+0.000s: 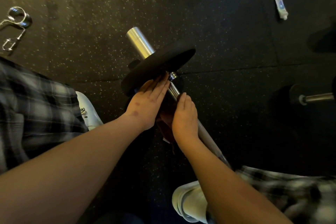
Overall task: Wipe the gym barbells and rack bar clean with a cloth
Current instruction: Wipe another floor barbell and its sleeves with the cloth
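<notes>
A chrome barbell (140,42) lies slanted across the dark rubber floor, with a black weight plate (160,65) on its sleeve. A dark maroon cloth (166,123) is wrapped about the thin shaft just below the plate. My left hand (147,103) lies with straight fingers against the plate's inner face and the cloth. My right hand (184,114) curls over the shaft and holds the cloth against it. The shaft (207,136) runs on toward my right knee, partly hidden by my right forearm.
A chrome spring collar (16,22) lies on the floor at far left. A small white tube (281,5) lies at upper right. Another barbell end with a black plate (309,97) sits at right. My white shoes (189,203) and plaid trousers flank the bar.
</notes>
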